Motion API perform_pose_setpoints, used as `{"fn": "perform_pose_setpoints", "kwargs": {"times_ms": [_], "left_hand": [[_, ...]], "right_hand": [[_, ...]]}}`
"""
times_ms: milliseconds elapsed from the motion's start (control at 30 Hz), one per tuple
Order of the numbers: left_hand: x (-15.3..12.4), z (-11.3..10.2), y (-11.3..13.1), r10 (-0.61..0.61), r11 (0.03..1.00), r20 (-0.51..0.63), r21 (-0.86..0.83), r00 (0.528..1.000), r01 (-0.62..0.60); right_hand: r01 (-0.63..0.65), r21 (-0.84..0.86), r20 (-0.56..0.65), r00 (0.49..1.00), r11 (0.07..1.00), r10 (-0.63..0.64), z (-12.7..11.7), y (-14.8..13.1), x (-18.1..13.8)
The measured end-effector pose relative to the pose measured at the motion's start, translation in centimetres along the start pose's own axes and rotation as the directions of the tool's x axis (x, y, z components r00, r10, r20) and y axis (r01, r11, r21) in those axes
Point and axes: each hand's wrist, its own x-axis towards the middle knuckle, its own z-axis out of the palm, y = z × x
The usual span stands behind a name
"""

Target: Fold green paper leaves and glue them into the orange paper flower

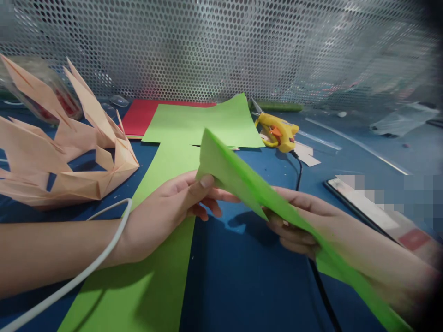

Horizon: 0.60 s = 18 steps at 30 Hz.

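Perforated metal panel (221,46) closes off the back of our blue table (249,286). We hold a folded green paper (235,175) above the table, tilted, with its broad end up at the left and its narrow end running down to the right edge of the view.

Our left hand (166,212) pinches the paper's upper left corner, thumb pressed on the near face and the other fingers together behind it. Our right hand (301,221) grips the paper further down, fingers (287,235) curled close together under its lower edge, while the rest of the hand shows past the upper edge.

Under our left hand lies a long green sheet (162,258), and a white cable (104,249) loops over that wrist. A second green sheet (207,122) lies further back, overlapping a red sheet (141,115). Peach folded shapes (69,157) stand at the left. A yellow glue gun (278,131) rests behind the paper, and its black cord (299,175) runs down under our right hand. To the right lies a flat device (363,207), partly blurred.
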Motion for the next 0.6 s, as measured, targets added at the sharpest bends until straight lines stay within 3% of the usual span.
{"fn": "perform_pose_setpoints", "kwargs": {"times_ms": [267, 467, 533, 600], "left_hand": [[-0.1, 0.4, 1.1, -0.041, 0.995, 0.04, 0.098, 0.998, 0.037], [-0.1, 0.4, 0.9, -0.067, 0.986, 0.014, 0.154, 0.998, 0.064], [-0.2, 0.3, 1.0, -0.074, 0.981, -0.034, 0.179, 0.997, 0.079], [-0.4, 0.1, 1.2, -0.081, 0.972, -0.115, 0.209, 0.99, 0.104]], "right_hand": [[-0.187, 0.196, 0.075, 0.982, 0.962, 0.176, 0.7, -0.9, -0.4], [0.038, 0.011, 0.099, 0.994, 0.999, -0.038, 0.7, -0.8, -0.2], [0.136, -0.189, 0.027, 0.991, 0.972, -0.134, 0.3, -1.1, -0.1], [0.207, -0.41, -0.044, 0.968, 0.888, -0.246, -0.2, -1.4, 0.1]]}}
